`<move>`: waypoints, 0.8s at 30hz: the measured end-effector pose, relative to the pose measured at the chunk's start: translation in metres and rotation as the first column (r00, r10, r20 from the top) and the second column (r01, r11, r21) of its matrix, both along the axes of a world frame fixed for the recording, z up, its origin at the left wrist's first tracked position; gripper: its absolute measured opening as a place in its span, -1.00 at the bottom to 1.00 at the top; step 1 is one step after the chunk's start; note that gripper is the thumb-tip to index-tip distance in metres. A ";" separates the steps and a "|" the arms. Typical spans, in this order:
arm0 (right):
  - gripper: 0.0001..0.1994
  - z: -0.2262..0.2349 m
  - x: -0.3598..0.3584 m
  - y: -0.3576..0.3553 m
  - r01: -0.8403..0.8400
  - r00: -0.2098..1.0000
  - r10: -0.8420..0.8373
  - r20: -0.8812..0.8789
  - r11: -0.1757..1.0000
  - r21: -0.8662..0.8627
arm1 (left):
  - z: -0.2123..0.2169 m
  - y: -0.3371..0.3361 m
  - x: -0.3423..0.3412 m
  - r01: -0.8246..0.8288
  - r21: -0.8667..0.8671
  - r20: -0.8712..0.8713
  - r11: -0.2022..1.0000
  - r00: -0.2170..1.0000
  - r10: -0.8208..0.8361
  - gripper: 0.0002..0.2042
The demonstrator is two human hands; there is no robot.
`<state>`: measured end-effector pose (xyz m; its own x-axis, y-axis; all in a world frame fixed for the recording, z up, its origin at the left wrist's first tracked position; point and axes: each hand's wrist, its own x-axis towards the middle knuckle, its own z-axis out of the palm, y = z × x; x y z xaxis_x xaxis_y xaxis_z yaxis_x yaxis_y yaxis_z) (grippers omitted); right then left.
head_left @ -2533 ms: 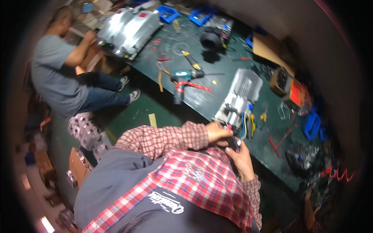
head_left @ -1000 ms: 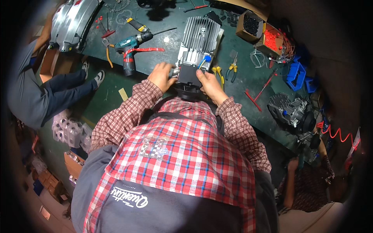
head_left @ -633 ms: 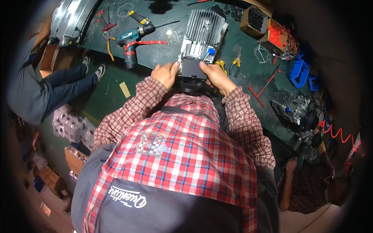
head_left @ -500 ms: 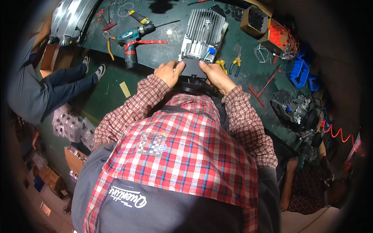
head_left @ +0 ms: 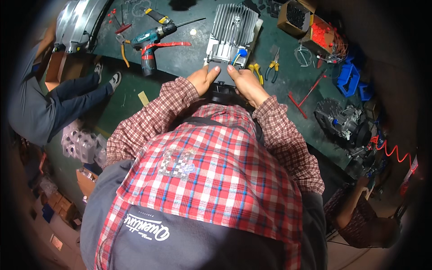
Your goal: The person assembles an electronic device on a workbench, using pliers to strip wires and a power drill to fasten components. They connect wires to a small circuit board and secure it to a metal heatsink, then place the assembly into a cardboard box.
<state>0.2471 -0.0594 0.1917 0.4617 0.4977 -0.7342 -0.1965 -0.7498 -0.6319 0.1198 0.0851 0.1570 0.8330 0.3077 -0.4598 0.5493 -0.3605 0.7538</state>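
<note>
A silver metal housing with long cooling fins (head_left: 234, 22) lies on the bench in front of me. A dark grey, flat cover (head_left: 220, 74) sits against its near end, above a round black part (head_left: 221, 96) close to my apron. My left hand (head_left: 202, 81) grips the cover's left side, thumb on top. On the right side my right hand (head_left: 248, 84) does the same, its thumb pressing the cover's upper edge. The other fingers curl down the sides and are partly hidden. A blue round cap with a yellow wire (head_left: 242, 53) shows just beyond my right thumb.
Left on the green bench (head_left: 189, 56) lie a cordless drill (head_left: 148, 42) and orange-handled pliers (head_left: 122, 49). Yellow-handled pliers (head_left: 272, 67), a red T-handle tool (head_left: 306, 96), blue bins (head_left: 348, 80) and another motor assembly (head_left: 339, 119) are rightward. Co-workers (head_left: 31, 99) stand at both sides.
My thumbs have slid closer together on the grey cover, near its upper edge. The view has shifted slightly. At lower right a co-worker's arm and head have moved.
</note>
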 end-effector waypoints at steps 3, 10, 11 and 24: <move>-0.40 0.001 -0.003 0.004 -0.002 1.000 0.001 -0.021 0.999 -0.039 | 0.005 0.006 0.007 0.065 -0.052 -0.109 0.997 0.992 -0.070 -0.27; -0.35 -0.008 -0.010 0.006 -0.125 0.971 0.144 0.191 0.986 -0.107 | -0.011 0.008 -0.001 0.079 -0.081 0.001 0.994 0.997 -0.079 -0.32; -0.34 -0.013 -0.009 0.006 -0.134 0.970 0.158 0.187 0.982 -0.131 | -0.010 0.009 0.002 0.069 -0.111 -0.024 0.991 0.997 -0.072 -0.33; -0.39 -0.028 -0.006 0.000 0.059 0.991 -0.056 0.119 0.998 -0.028 | -0.010 0.008 0.029 -0.220 -0.556 -0.179 0.801 0.973 0.143 -0.32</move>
<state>0.2410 -0.0596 0.1634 0.5734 0.4451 -0.6878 -0.1652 -0.7595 -0.6292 0.1489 0.0927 0.1472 0.7135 0.0987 -0.6936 0.6623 0.2278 0.7138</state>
